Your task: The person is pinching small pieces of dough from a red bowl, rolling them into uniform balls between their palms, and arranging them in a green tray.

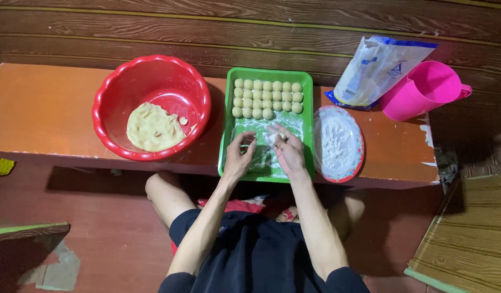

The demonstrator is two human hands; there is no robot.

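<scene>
- Head view: a person is sitting on the floor at a low orange worktop [44,108], both hands working over a green tray [227,135] dusted with flour.
- The right hand [287,152] is pinching a small dough piece [281,135] — its floury fingers [276,132] are closing together on it, though the piece is mostly hidden, so its shape is hard to tell.
- The left hand [238,159] is hovering just beside it, fingers curled and slightly apart, holding nothing that can be seen.
- Rolled dough balls [267,99] are lying in three neat rows at the far end of the tray.
- To the left, a red basin [115,87] is holding a flat lump of yellow dough [151,128].
- To the right, a round plate [356,157] of flour is touching the tray's edge — beyond it, a flour bag [375,68] is leaning against a pink jug [424,89].
</scene>
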